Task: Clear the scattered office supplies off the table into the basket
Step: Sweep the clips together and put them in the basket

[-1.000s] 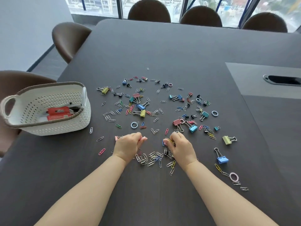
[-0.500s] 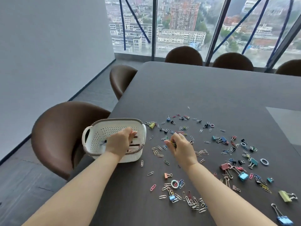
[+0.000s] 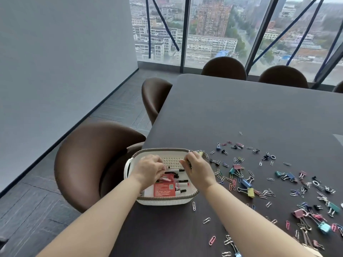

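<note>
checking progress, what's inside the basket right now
Inside the basket lie a red card and several black markers. The left hand and right hand cover part of the floor, so any clips already dropped there cannot be seen.

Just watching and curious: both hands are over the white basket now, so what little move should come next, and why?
Probably open the fingers and let the clips drop. Both the left hand and the right hand hover bunched over the basket, while many clips lie on the table.
</note>
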`<state>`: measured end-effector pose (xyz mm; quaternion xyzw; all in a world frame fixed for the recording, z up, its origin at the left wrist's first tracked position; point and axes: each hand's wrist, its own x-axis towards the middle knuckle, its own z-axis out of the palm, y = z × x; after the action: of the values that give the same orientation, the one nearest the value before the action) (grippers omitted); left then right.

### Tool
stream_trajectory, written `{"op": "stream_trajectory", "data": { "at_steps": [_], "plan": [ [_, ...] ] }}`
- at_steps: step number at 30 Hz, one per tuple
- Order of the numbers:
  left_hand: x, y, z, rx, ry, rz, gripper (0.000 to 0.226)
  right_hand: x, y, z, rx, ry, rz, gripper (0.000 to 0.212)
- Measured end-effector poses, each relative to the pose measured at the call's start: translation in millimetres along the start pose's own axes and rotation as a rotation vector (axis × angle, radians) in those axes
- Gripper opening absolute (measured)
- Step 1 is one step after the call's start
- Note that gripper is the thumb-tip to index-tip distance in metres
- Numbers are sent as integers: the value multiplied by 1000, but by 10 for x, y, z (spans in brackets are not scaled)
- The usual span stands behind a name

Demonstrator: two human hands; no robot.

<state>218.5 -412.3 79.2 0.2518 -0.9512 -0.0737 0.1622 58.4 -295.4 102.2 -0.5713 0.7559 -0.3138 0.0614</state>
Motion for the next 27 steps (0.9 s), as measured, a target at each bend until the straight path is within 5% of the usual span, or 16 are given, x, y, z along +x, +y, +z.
{"op": "stream_trajectory", "data": {
  "at_steps": [11,18,27],
  "plan": [
    [-142,-143,-69,62,94,-34,16,147,-12,258,-324,-320,-20,30],
    [-214,-41,-100,45,128,-57,11,54,-57,182,-226,-265,52,3],
    [-207,382,-61,16,190,-9,30,-341,88,-194,-202,7,-35,32]
  ]
}}
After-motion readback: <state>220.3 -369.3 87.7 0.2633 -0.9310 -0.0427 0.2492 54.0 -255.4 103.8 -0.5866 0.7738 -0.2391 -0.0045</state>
